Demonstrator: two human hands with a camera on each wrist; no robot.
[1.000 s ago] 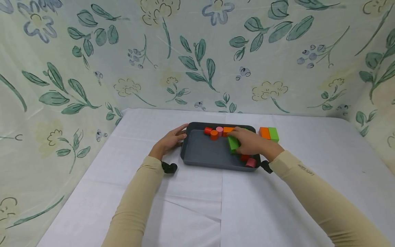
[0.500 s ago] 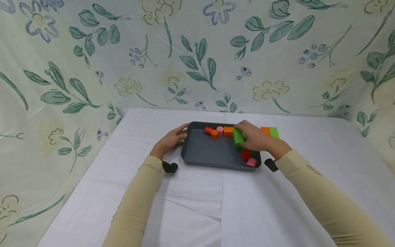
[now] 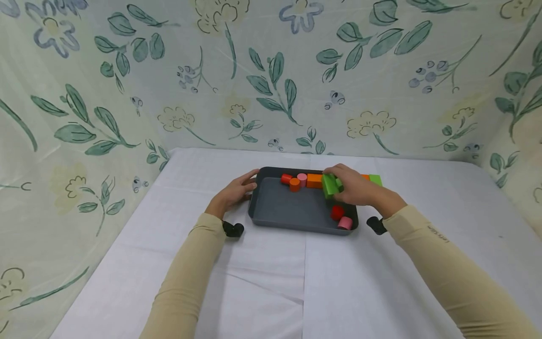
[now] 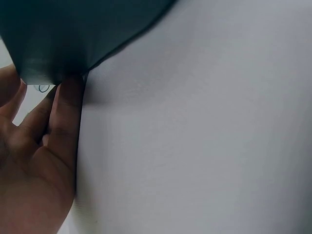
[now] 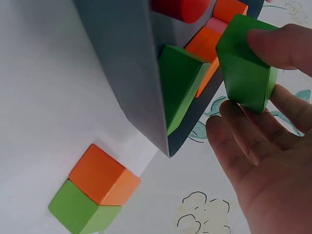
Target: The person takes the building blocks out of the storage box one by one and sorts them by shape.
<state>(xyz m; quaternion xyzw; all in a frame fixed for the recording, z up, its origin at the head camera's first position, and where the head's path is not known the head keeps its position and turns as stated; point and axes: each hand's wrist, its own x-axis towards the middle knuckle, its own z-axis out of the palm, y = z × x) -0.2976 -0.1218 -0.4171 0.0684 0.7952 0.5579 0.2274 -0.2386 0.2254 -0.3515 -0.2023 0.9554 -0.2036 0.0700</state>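
Observation:
My right hand [image 3: 357,187] pinches a green block [image 3: 328,186] between thumb and fingertips, at the right part of a dark grey tray [image 3: 283,209]. In the right wrist view this held block [image 5: 243,63] is above the tray's far side. A second green block [image 5: 180,83] lies inside the tray's corner, close to an orange block [image 3: 314,181]. My left hand [image 3: 232,193] rests against the tray's left end, its fingers touching the outer wall. In the left wrist view those fingers [image 4: 66,112] look nearly straight.
Inside the tray are a red cylinder [image 3: 286,179], an orange cylinder [image 3: 294,185] and a pink one [image 3: 302,179] at the back. Another red piece [image 3: 337,213] and a pink cylinder [image 3: 345,223] lie front right. Outside, an orange block [image 5: 100,173] touches a green block [image 5: 78,207].
My right hand has moved back and to the right with the green block, from mid-tray to beside the orange block. My left hand and the tray have stayed in place.

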